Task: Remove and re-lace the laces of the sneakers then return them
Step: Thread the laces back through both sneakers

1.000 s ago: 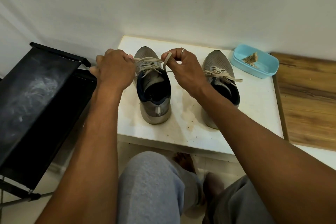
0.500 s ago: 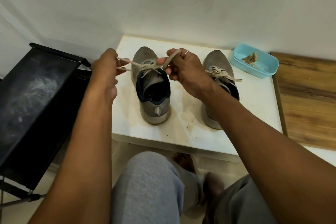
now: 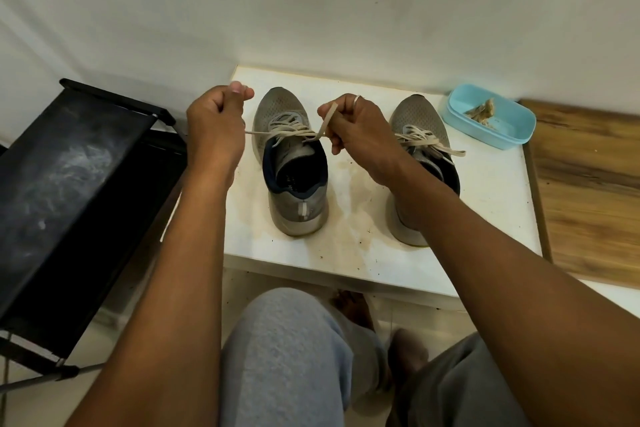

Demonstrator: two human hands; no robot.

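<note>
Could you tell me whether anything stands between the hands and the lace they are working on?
Nothing visible does: the left hand and the right hand each grip an end of the lace, stretched across the top of the sneaker on the left.

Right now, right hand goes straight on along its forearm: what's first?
Likely the toe of the grey sneaker whose lace the right hand holds; depth unclear, it may pass above to the wall.

left hand (image 3: 214,125): pulled away leftward | lace (image 3: 266,132): drawn taut

2 sneakers (image 3: 294,170) on table (image 3: 491,204), tub (image 3: 498,135) right.
</note>
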